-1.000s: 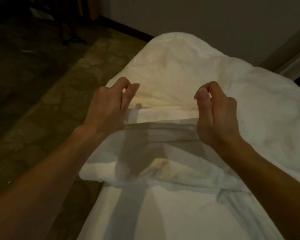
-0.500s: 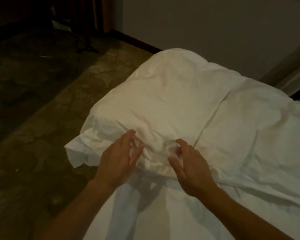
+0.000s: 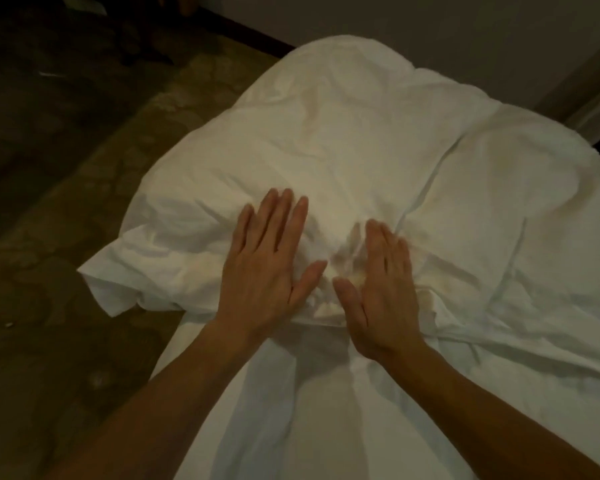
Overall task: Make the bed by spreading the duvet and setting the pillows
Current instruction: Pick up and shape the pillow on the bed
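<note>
Head view
Duvet [image 3: 343, 143]: a white, puffy, creased duvet is seen folded over on the bed, its near folded edge running across the middle of the picture; a loose corner is seen hanging off the bed's side, left of the left hand.
Left hand [image 3: 267, 265]: it is laid palm-down on the duvet just behind the folded edge; the fingers are held straight and close together, the thumb is spread toward the right hand, and nothing is grasped.
Right hand [image 3: 383, 289]: it is laid flat on the duvet just beside the left hand, tilted slightly onto its outer edge; the fingers are straight and released, with no cloth pinched.
Cloth between the hands: a small bunch of wrinkles, tinged yellowish, is seen in the gap between the two thumbs.
Sheet [image 3: 312, 427]: a flat white sheet is seen on the near side of the duvet's edge, under both forearms, crossed by their shadows.
Floor [image 3: 66, 237]: dark, mottled stone-like flooring is seen to the left of the duvet.
Wall [image 3: 430, 29]: a plain pale wall with a dark skirting is seen beyond the duvet's far end.
Pillows: none can be told apart from the duvet.
</note>
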Demonstrator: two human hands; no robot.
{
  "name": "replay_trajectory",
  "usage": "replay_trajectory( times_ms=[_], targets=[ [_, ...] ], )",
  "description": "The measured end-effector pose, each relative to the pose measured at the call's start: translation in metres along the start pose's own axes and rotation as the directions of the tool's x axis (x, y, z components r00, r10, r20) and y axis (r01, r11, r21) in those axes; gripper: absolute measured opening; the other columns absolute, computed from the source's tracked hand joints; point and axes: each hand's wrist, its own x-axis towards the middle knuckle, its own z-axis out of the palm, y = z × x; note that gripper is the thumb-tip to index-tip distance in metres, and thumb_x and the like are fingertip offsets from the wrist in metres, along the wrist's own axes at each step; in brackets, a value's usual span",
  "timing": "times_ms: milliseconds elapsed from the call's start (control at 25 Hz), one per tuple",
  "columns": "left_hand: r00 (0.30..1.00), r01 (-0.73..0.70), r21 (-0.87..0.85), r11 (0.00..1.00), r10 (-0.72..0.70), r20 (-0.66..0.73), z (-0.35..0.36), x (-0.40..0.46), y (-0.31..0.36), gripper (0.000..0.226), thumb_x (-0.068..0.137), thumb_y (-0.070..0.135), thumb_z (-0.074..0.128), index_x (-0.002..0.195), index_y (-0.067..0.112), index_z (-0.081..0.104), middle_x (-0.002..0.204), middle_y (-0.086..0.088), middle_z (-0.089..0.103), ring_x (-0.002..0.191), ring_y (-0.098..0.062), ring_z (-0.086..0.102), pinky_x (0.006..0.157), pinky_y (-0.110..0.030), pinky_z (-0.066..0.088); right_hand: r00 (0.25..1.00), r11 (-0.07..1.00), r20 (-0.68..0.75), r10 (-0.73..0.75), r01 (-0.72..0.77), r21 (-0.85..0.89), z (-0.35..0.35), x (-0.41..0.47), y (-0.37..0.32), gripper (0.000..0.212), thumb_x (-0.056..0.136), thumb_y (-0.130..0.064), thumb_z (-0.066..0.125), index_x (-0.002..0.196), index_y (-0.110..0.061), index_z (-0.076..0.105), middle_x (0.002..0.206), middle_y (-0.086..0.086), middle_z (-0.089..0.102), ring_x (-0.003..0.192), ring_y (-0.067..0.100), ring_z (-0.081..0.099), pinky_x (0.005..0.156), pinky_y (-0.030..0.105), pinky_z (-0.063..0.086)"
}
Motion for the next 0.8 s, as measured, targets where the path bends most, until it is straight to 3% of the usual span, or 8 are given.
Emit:
replay_trajectory(
  times_ms=[120, 240, 320, 400, 520, 600, 680, 800],
  targets=[
    [0.976, 0.09, -0.012, 0.996, -0.086, 0.2, 0.028, 0.0, -0.011, 0.082, 0.096, 0.068, 0.01, 0.155, 0.011, 0.019, 0.158, -0.009, 0.03, 0.146, -0.024, 0.026, 0.121, -0.039, 0.014, 0.983, 0.996, 0.167, 0.08, -0.083, 0.014, 0.016, -0.002, 0.012, 0.1, 0.089, -0.08, 0.001, 0.157, -0.008, 0.012, 0.164, 0.011, 0.016, 0.15, 0.014, 0.0, 0.122, 0.03, -0.007],
    [0.961, 0.129, -0.022, 0.991, -0.119, 0.25, 0.034, -0.004, -0.011, 0.086, 0.093, 0.073, 0.007, 0.155, 0.014, 0.019, 0.156, -0.008, 0.034, 0.143, -0.023, 0.032, 0.121, -0.038, 0.017, 0.956, 0.989, 0.269, 0.116, -0.135, 0.052, 0.019, -0.009, 0.012, 0.105, 0.083, -0.085, -0.004, 0.158, -0.012, 0.007, 0.165, 0.009, 0.014, 0.149, 0.016, 0.005, 0.12, 0.026, -0.008],
    [0.977, 0.152, -0.06, 0.987, -0.141, 0.161, 0.015, 0.012, -0.01, 0.083, 0.095, 0.07, 0.009, 0.154, 0.014, 0.025, 0.153, -0.008, 0.039, 0.141, -0.024, 0.036, 0.12, -0.038, 0.018, 0.954, 0.976, 0.253, 0.16, -0.191, 0.103, 0.007, 0.004, 0.007, 0.101, 0.083, -0.085, -0.003, 0.158, -0.018, 0.005, 0.165, 0.006, 0.015, 0.15, 0.018, 0.009, 0.121, 0.033, 0.003],
    [0.987, 0.112, -0.021, 0.993, -0.109, 0.119, 0.003, 0.03, -0.02, 0.08, 0.097, 0.067, 0.006, 0.155, 0.014, 0.023, 0.157, -0.008, 0.031, 0.146, -0.025, 0.026, 0.121, -0.044, 0.015, 0.988, 0.992, 0.088, 0.125, -0.127, 0.016, 0.003, 0.022, 0.011, 0.089, 0.094, -0.075, 0.006, 0.157, -0.013, 0.015, 0.163, 0.011, 0.022, 0.151, 0.027, 0.016, 0.122, 0.046, 0.014],
    [0.951, 0.117, 0.036, 0.992, -0.123, 0.285, 0.009, 0.036, -0.034, 0.092, 0.086, 0.076, -0.011, 0.157, 0.019, 0.002, 0.162, -0.006, 0.018, 0.15, -0.022, 0.014, 0.121, -0.043, 0.008, 0.971, 0.981, 0.177, 0.159, -0.135, -0.141, 0.01, 0.03, 0.025, 0.091, 0.094, -0.074, 0.002, 0.158, -0.01, 0.011, 0.166, 0.011, 0.01, 0.153, 0.029, 0.008, 0.122, 0.056, 0.011],
    [0.926, 0.181, -0.024, 0.983, -0.162, 0.341, 0.011, 0.035, -0.034, 0.095, 0.08, 0.08, -0.013, 0.156, 0.023, -0.005, 0.163, -0.003, 0.017, 0.149, -0.019, 0.014, 0.121, -0.04, 0.008, 0.962, 0.981, 0.203, 0.184, -0.165, -0.104, 0.013, 0.027, 0.026, 0.096, 0.091, -0.078, 0.002, 0.158, -0.01, 0.01, 0.165, 0.011, 0.012, 0.152, 0.029, 0.013, 0.121, 0.055, 0.015],
    [0.933, 0.278, -0.137, 0.951, -0.233, 0.275, -0.004, 0.04, -0.036, 0.087, 0.085, 0.077, 0.0, 0.156, 0.027, -0.003, 0.162, -0.002, 0.021, 0.148, -0.018, 0.019, 0.122, -0.039, 0.008, 0.977, 0.991, 0.173, 0.125, -0.131, 0.023, 0.0, 0.04, 0.017, 0.095, 0.091, -0.078, 0.006, 0.158, -0.01, 0.013, 0.165, 0.011, 0.017, 0.151, 0.028, 0.016, 0.122, 0.052, 0.017],
    [0.93, 0.365, -0.186, 0.912, -0.349, 0.113, -0.047, 0.049, -0.052, 0.079, 0.091, 0.073, 0.011, 0.156, 0.028, 0.002, 0.16, -0.003, 0.024, 0.147, -0.019, 0.023, 0.122, -0.041, 0.011, 0.988, 0.987, 0.138, -0.074, 0.053, 0.153, -0.027, 0.081, -0.014, 0.086, 0.097, -0.072, 0.012, 0.157, -0.011, 0.017, 0.164, 0.01, 0.019, 0.153, 0.023, 0.011, 0.124, 0.049, 0.012]
  ],
)
